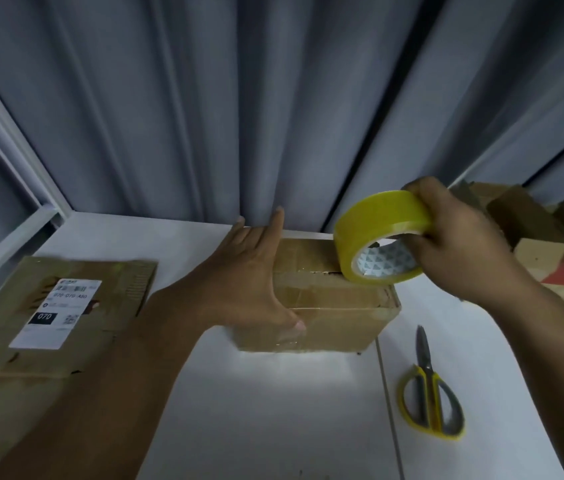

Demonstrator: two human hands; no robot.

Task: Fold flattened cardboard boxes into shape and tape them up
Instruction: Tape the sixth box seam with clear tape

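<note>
A small folded cardboard box [336, 306] stands on the white table [273, 410], its top flaps closed with a dark seam across the middle. My left hand [256, 271] lies flat on the box's left end, fingers straight and thumb down the near side. My right hand [457, 244] grips a yellow tape roll [381, 233], which touches the top of the box at the seam near its right end.
A flattened cardboard box [55, 313] with a white shipping label lies at the left. Yellow-and-grey scissors [429, 393] lie shut on the table at the right. A heap of finished cardboard boxes [533, 230] sits at the far right. Grey curtains [273, 98] hang behind the table.
</note>
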